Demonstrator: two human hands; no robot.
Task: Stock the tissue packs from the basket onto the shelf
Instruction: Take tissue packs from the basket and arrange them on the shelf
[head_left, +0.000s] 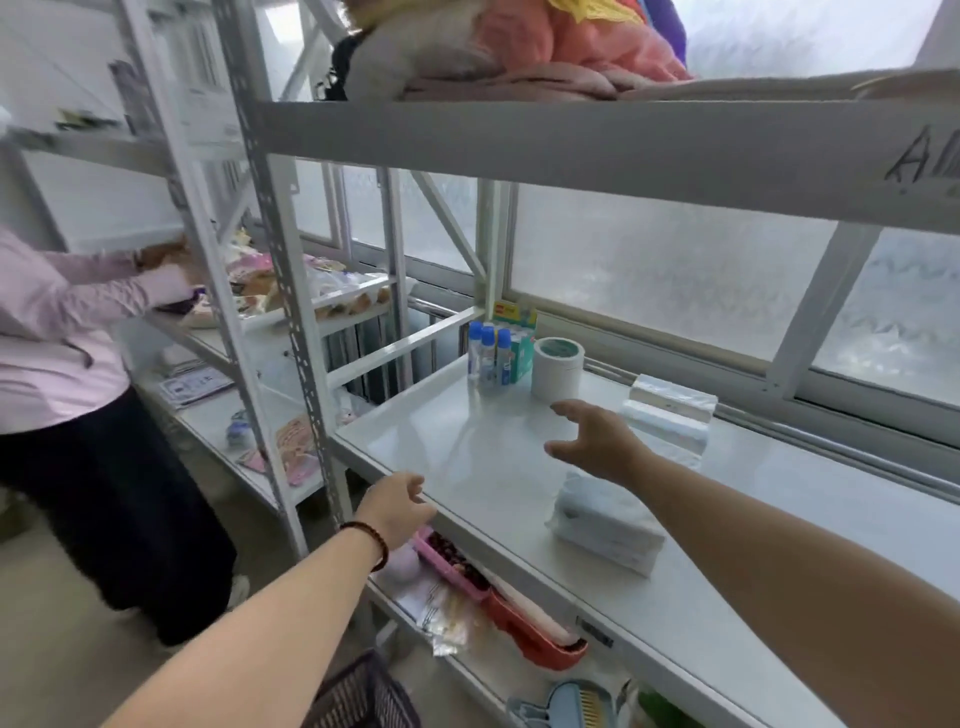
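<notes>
One pale blue tissue pack (605, 522) lies near the front edge of the white shelf (467, 441). Further back, a small stack of tissue packs (667, 415) rests by the window side. My right hand (597, 441) hovers over the shelf between them, fingers spread, holding nothing. At the shelf's front lip my left hand (397, 506), with a bead bracelet on the wrist, has loosely curled fingers and is empty. The dark mesh basket (363, 699) shows at the bottom edge, mostly hidden by my left forearm.
At the shelf's back left stand a tape roll (558, 369), blue-capped bottles (488, 356) and a green box (519, 338). Clothes are piled on the upper shelf (571, 150). A pink tray (452, 564) and red tray (535, 626) lie below. A person in a pink top (57, 338) works at the left rack.
</notes>
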